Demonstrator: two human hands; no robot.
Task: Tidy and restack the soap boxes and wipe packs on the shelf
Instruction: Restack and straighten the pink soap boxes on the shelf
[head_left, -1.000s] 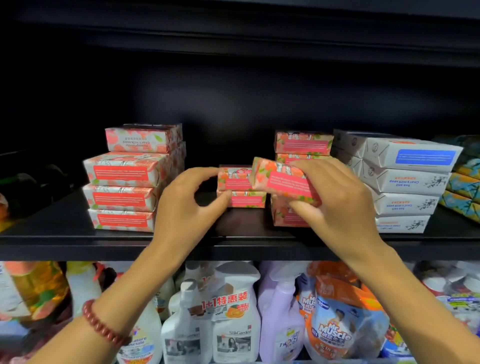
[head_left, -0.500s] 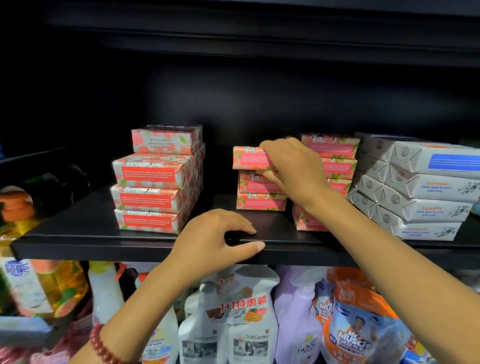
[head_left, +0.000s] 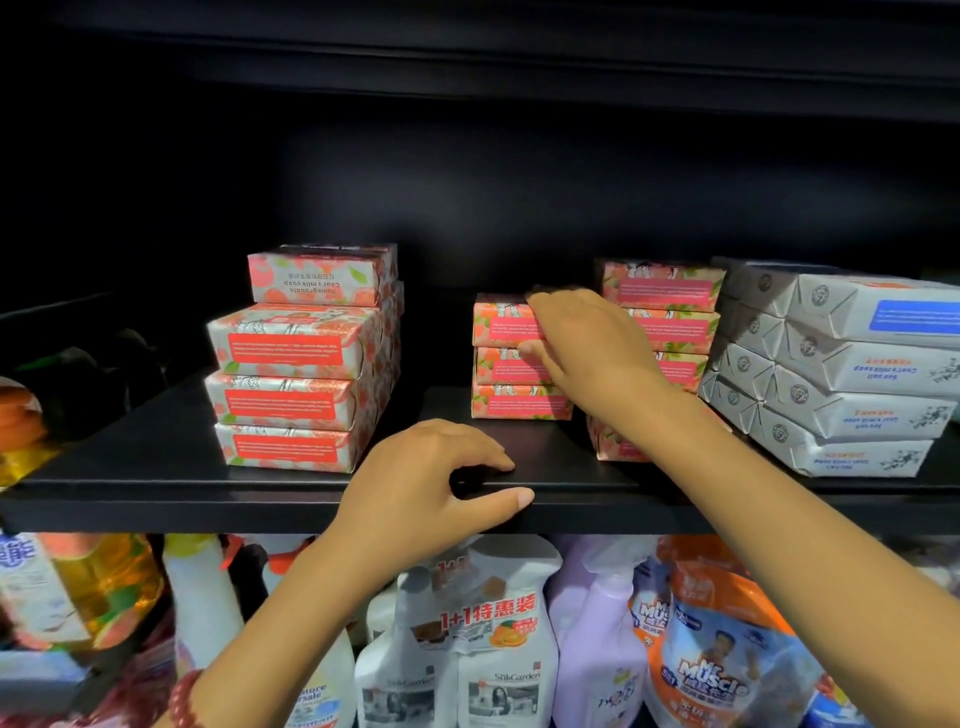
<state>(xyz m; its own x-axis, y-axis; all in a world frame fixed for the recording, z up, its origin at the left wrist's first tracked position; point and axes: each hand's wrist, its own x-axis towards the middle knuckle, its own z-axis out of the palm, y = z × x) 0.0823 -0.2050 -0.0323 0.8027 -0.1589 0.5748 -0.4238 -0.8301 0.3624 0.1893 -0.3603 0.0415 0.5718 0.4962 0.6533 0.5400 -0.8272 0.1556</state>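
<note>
The right hand (head_left: 587, 348) has the top box (head_left: 498, 325) of the middle stack (head_left: 519, 405) clamped, fingers over the lid and thumb tucked under its front edge. That stack is three pink soap boxes high, sitting mid-shelf and a bit far back, between the left stack (head_left: 291, 364) and the taller pink stack (head_left: 670, 291). The left hand (head_left: 426, 488) is just bracing on the shelf (head_left: 156, 457), fingertips curled on top and thumb along the front lip, holding no box.

Looks like the step is squaring that top box up on the two under it. Tips, going by how it sits:

- Nudge it, don't lift it. The cartons look light and slick, so a hard shove would probably drag the box beneath along too.
- Line the front faces up flush, red labels all facing near.
- Watch the wrist: it's right up against the taller pink stack, whose bottom box already pokes out toward the near edge. Easy to bump on the way out.
- The free hand could steady the lower two boxes instead of gripping the shelf.

The white boxes (head_left: 857, 374) at far right look splayed, so they likely want attention too.
</note>
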